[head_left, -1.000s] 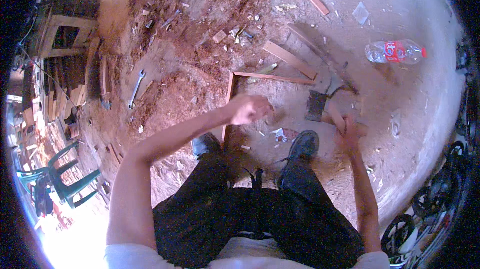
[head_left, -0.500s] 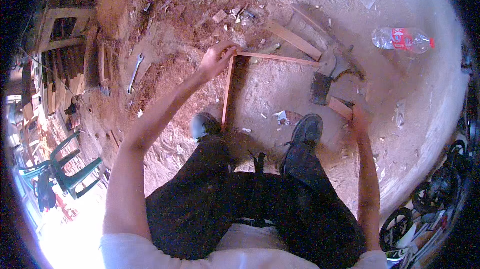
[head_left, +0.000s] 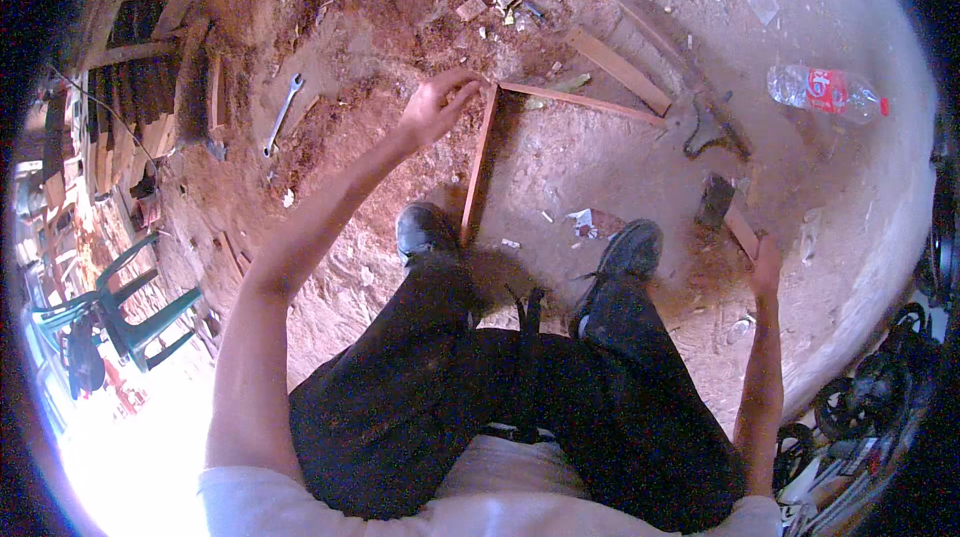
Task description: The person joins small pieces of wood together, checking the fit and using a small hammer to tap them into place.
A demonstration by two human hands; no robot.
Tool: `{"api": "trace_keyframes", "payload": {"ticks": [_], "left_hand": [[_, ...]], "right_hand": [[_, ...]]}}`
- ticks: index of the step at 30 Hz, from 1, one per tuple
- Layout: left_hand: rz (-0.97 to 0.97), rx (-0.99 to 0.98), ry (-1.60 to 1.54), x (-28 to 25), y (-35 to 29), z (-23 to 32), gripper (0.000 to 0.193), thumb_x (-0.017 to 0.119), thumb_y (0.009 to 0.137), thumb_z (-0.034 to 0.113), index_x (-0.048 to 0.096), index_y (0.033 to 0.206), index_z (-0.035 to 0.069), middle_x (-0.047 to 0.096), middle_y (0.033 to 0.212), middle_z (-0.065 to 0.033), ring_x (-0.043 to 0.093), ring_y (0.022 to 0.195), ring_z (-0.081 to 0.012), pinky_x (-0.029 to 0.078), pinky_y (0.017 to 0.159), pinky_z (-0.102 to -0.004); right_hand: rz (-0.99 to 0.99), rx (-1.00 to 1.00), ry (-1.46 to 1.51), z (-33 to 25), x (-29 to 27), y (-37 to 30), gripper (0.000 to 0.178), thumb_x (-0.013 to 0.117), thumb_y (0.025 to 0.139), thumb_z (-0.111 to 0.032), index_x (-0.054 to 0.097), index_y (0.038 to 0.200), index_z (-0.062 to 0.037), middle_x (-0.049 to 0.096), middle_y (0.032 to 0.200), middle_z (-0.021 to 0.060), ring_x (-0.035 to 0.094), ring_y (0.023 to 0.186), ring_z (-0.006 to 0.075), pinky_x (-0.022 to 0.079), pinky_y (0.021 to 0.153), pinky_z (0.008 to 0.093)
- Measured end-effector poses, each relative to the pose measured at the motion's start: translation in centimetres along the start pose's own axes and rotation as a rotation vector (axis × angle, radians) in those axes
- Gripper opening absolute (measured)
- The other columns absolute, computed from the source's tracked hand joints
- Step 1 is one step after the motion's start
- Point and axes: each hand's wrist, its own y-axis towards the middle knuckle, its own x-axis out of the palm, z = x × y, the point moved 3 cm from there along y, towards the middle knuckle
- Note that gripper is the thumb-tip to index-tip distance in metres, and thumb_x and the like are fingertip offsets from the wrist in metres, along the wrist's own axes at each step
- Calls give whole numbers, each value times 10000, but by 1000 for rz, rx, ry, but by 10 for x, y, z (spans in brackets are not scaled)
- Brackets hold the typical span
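Observation:
Two thin wooden strips meet at a corner on the dirt floor; one strip (head_left: 480,162) runs toward my left shoe, the other strip (head_left: 580,101) runs off to the right. My left hand (head_left: 440,107) is closed at that corner, thumb and fingers pinching the end of the strips. Whether a small nail is between the fingertips is too fine to see. Out to the right, my right hand (head_left: 766,267) grips the wooden handle of a hatchet (head_left: 714,201). Its dark, squarish head is clear of the strips, pointing away from me.
Beyond the strips lie a wooden slat (head_left: 620,69) and a rusty handsaw (head_left: 665,42). A plastic bottle (head_left: 825,92) lies far right, a wrench (head_left: 284,115) on the left. A green chair (head_left: 150,312) and stacked wood (head_left: 130,127) stand at the left edge.
My right hand has swung the hatchet rightward, away from the strips' corner. My left hand stays at the corner, and the whole view has shifted slightly.

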Motion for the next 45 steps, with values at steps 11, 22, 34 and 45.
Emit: {"api": "trace_keyframes", "payload": {"ticks": [11,22,34,45], "left_hand": [[-78,64,-48,44,28,25,218,567,970,184,646,1126,52,684,1011,-116,669,918,-227,532,734,-326],[-57,186,264,45,50,22,215,593,902,113,652,1105,74,622,1075,-130,617,1029,-306,519,867,-408],[-156,227,81,58,43,42,223,593,877,55,625,1097,68,595,1097,-156,581,1067,-339,515,892,-408],[-240,366,119,80,44,47,270,612,859,65,611,1128,74,574,1132,-157,566,1087,-359,477,953,-432]], "right_hand": [[101,-302,84,-184,126,-16,429,578,958,-279,524,1297,-21,622,1188,145,573,1111,259,427,963,364],[-56,-157,527,-253,215,-44,265,534,977,-204,652,1140,-32,671,1068,75,591,1024,173,437,922,308],[-221,-155,595,-257,244,-50,274,539,963,-165,638,1194,-58,639,1081,21,566,1014,122,446,926,293],[-325,-392,454,-279,230,-55,557,638,866,-68,448,1388,-34,606,1164,87,560,1089,172,457,961,333]]}}
